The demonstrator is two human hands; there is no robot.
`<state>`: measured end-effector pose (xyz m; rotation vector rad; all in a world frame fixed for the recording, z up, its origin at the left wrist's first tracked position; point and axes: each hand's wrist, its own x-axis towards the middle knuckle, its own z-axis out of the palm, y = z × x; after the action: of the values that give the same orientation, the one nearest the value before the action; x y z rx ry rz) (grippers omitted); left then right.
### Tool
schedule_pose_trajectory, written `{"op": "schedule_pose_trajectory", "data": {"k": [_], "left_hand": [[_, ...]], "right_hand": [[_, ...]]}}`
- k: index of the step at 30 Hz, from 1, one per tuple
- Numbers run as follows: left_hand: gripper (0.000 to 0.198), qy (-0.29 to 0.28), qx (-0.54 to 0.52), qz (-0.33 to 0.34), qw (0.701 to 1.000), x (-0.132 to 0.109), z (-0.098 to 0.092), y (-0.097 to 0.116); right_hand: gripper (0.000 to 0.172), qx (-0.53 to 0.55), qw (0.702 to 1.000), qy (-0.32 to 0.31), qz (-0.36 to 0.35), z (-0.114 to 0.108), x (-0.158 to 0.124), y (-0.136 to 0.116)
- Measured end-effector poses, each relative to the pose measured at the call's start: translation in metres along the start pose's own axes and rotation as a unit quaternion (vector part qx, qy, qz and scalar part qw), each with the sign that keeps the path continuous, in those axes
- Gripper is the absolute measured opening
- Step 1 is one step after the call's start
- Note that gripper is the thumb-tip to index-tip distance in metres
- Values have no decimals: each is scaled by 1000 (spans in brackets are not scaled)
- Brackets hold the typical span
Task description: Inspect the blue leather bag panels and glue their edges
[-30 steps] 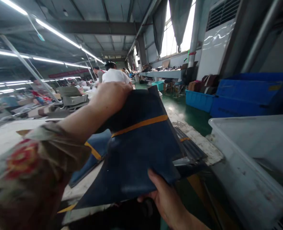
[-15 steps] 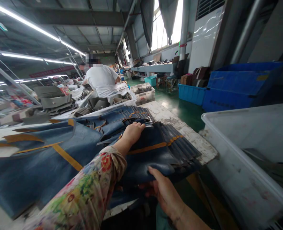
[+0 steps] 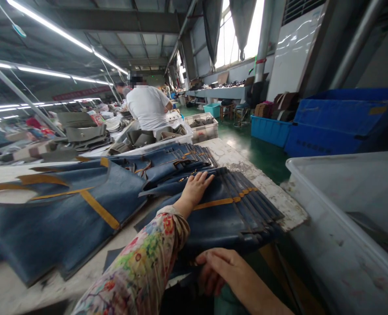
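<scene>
- At the counter (image 3: 246,168) corner: fanned stack of navy pieces (image 3: 233,210) overhangs the edge.
- Left hand (image 3: 197,188) flat, fingers open, pressing on top.
- Right hand (image 3: 226,271) loosely curled at the near edge; cannot tell if gripping.
- Risk: stack could slide off toward the white bin (image 3: 328,227).

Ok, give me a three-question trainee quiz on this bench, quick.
1. True or false: the left hand lies flat on the fanned stack of dark blue leather pieces with orange stripes.
2. Where is the right hand? A) inside the large white plastic bin B) at the stack's near edge C) on the blue crates
3. What colour top does the person standing farther along the worktable wear?

Key: 1 true; 2 B; 3 white.
</scene>
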<state>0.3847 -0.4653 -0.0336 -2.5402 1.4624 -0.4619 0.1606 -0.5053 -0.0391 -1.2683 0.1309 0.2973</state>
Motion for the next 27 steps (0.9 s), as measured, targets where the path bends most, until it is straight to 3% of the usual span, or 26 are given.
{"op": "schedule_pose_trajectory", "data": {"k": [2,5,7,10,13,16,20,24,27], "left_hand": [[43,-26,-31,44,998,-4,-5,8],[32,-169,-92,17,981,-10,-3,17],[34,-247,-113,-26,962,-14,2,17],[41,-307,-151,-25,939,-25,-3,9],[40,-274,-205,2,940,-54,-32,-9],[39,-187,-229,-11,955,-110,-65,-43],[53,-231,-118,-142,955,-220,-93,-114],[77,-307,71,-261,912,-330,-98,-173],[77,-259,158,-287,909,-381,-87,-189]], "right_hand": [[34,-164,977,69,-117,-3,-4,-10],[26,-370,882,153,-250,-9,-2,-19],[27,-464,833,154,-259,-12,4,-16],[26,-534,805,129,-224,-16,9,-5],[29,-565,778,141,-235,-19,8,7],[31,-584,747,157,-276,-25,3,16],[29,-603,699,173,-343,-32,-4,24],[29,-620,657,188,-386,-36,-9,31],[29,-626,648,196,-388,-31,-11,33]]}}
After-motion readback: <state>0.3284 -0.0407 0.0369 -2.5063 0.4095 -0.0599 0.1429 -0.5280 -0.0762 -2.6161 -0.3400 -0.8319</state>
